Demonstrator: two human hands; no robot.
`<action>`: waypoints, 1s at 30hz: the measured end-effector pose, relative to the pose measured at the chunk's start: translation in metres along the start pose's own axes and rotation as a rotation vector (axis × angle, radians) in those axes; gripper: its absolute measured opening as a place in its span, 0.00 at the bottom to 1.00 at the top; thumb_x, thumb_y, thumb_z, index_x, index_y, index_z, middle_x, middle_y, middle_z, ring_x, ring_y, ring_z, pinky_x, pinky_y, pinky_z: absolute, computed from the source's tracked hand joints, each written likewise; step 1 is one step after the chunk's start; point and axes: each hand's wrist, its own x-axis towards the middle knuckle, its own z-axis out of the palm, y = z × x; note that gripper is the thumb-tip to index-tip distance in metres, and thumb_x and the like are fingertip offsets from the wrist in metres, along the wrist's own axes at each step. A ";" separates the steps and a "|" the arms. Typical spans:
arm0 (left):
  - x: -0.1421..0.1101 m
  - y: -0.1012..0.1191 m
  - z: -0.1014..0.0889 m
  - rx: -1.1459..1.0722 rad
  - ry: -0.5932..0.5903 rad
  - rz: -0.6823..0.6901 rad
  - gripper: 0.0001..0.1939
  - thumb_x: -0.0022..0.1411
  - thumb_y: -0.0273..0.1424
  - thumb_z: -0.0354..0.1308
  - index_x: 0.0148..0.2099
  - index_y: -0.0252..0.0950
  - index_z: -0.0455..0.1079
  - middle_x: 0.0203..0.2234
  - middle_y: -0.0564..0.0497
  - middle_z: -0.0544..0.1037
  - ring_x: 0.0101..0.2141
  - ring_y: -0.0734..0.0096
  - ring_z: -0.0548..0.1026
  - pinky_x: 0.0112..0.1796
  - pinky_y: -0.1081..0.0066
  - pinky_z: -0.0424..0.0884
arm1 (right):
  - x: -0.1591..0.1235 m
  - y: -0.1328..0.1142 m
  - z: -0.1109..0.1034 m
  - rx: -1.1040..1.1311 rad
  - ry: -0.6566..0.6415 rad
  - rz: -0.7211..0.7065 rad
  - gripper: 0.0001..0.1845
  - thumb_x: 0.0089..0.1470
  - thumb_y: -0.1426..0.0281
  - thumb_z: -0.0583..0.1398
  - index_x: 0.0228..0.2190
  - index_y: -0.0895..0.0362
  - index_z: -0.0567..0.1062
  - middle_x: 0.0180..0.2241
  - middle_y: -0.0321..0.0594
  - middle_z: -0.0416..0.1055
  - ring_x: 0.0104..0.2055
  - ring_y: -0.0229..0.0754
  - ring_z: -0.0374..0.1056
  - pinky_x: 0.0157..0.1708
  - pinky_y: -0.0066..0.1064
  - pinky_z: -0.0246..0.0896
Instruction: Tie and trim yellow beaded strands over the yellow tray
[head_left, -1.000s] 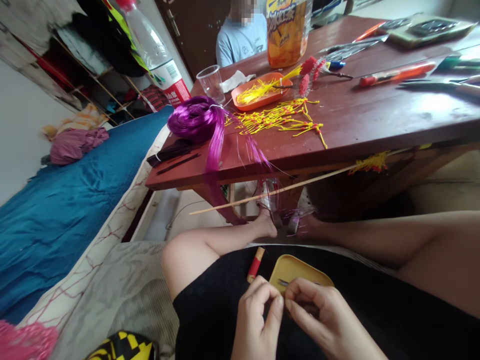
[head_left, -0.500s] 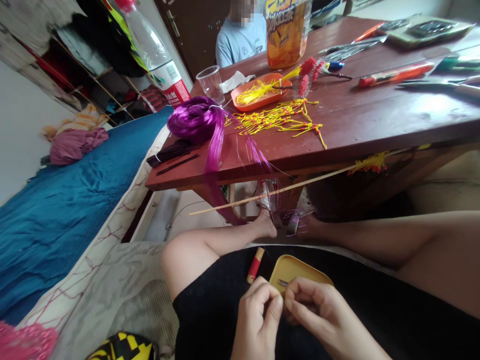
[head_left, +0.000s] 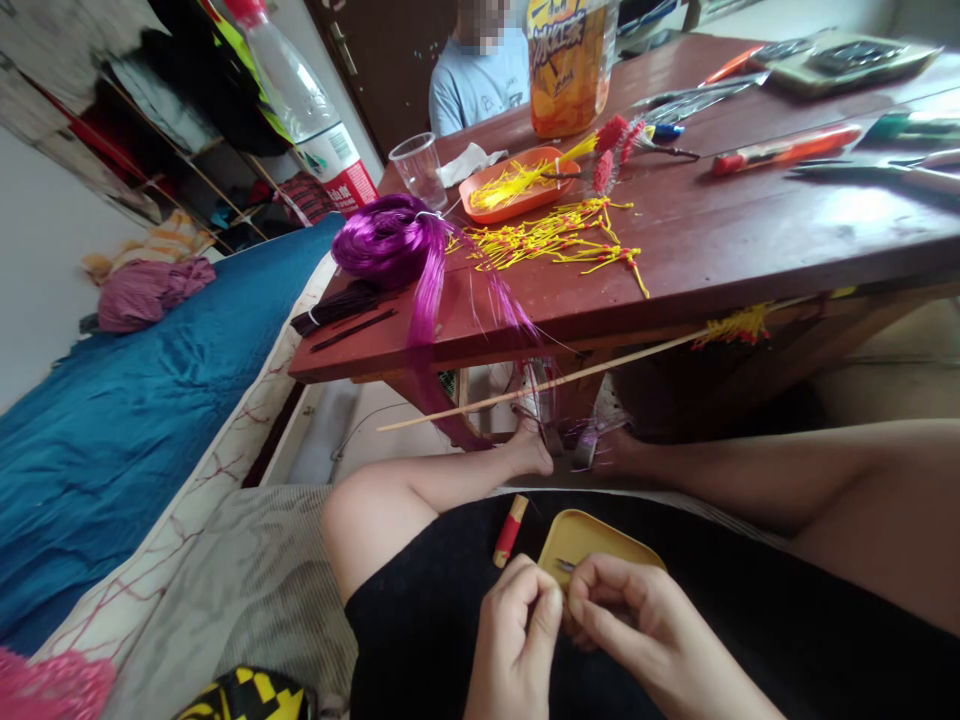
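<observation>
Over my lap, my left hand [head_left: 519, 625] and my right hand [head_left: 626, 615] face each other with thumbs and forefingers pinched, the tips almost touching. What they pinch is too small or too hidden to make out. Just beyond them rests a yellow tray [head_left: 600, 530], partly covered by my right hand, with a small dark metal piece [head_left: 565, 565] showing by the fingers. To the left of the tray lies a wooden spool wound with red thread [head_left: 511, 532] on the dark cloth [head_left: 420, 610].
On the red-brown table [head_left: 675, 230] are a purple fibre bundle [head_left: 386, 240], yellow stems with red tips [head_left: 547, 235], an orange tray [head_left: 517, 205], a drink bottle [head_left: 566, 75] and pliers [head_left: 885, 172]. A thin stick [head_left: 525, 388] juts out below its edge. A person [head_left: 480, 80] sits beyond.
My hands stay in nearly the same place, still pinched close together. The left fingertips shift very slightly left; the view moves a little.
</observation>
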 end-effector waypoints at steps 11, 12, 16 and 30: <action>-0.002 -0.003 -0.001 0.003 -0.033 -0.015 0.17 0.64 0.38 0.44 0.25 0.37 0.57 0.22 0.54 0.61 0.24 0.73 0.62 0.27 0.74 0.58 | 0.001 -0.001 0.000 0.072 -0.016 0.030 0.11 0.47 0.65 0.60 0.21 0.57 0.64 0.20 0.32 0.62 0.24 0.35 0.58 0.27 0.26 0.55; -0.001 -0.003 -0.001 0.007 -0.048 -0.015 0.17 0.64 0.38 0.44 0.25 0.37 0.57 0.22 0.54 0.61 0.24 0.73 0.62 0.27 0.74 0.58 | 0.001 -0.002 -0.001 0.079 -0.023 0.032 0.11 0.46 0.65 0.60 0.21 0.57 0.63 0.20 0.32 0.62 0.24 0.35 0.58 0.27 0.26 0.55; -0.001 0.000 -0.003 0.030 -0.063 -0.003 0.17 0.64 0.38 0.45 0.24 0.37 0.58 0.21 0.54 0.61 0.24 0.73 0.63 0.27 0.74 0.58 | 0.001 -0.002 -0.001 0.056 -0.026 0.041 0.12 0.46 0.65 0.60 0.21 0.57 0.63 0.20 0.32 0.61 0.23 0.35 0.58 0.27 0.26 0.55; 0.003 0.008 -0.007 -0.006 -0.158 0.015 0.18 0.64 0.37 0.45 0.23 0.36 0.59 0.21 0.54 0.62 0.24 0.73 0.63 0.27 0.74 0.59 | 0.003 -0.011 -0.002 0.160 -0.049 0.133 0.22 0.39 0.52 0.62 0.18 0.57 0.63 0.17 0.34 0.65 0.20 0.34 0.60 0.24 0.27 0.58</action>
